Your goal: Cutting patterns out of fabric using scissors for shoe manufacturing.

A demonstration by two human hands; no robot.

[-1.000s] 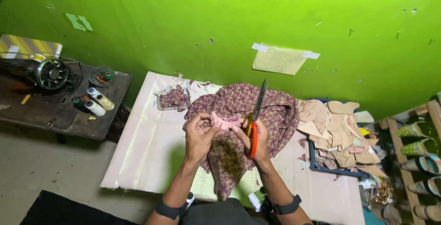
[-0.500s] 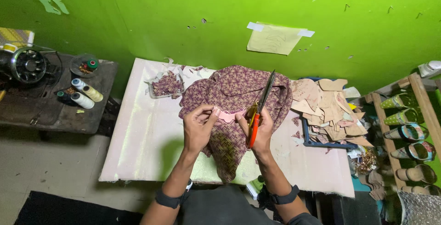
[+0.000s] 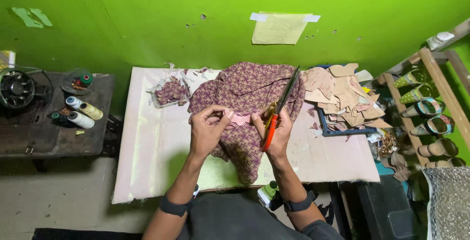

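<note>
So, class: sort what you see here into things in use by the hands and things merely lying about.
In use:
left hand
right hand
pink piece
scissors
patterned fabric

Lying about:
thread spools
cardboard shapes
tray of scraps
shoes on rack

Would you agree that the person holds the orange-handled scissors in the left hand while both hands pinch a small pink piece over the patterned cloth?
Not quite: the head view shows the orange-handled scissors in the right hand, not the left. The left hand only pinches the small pink piece, which both hands hold over the patterned cloth.
</note>
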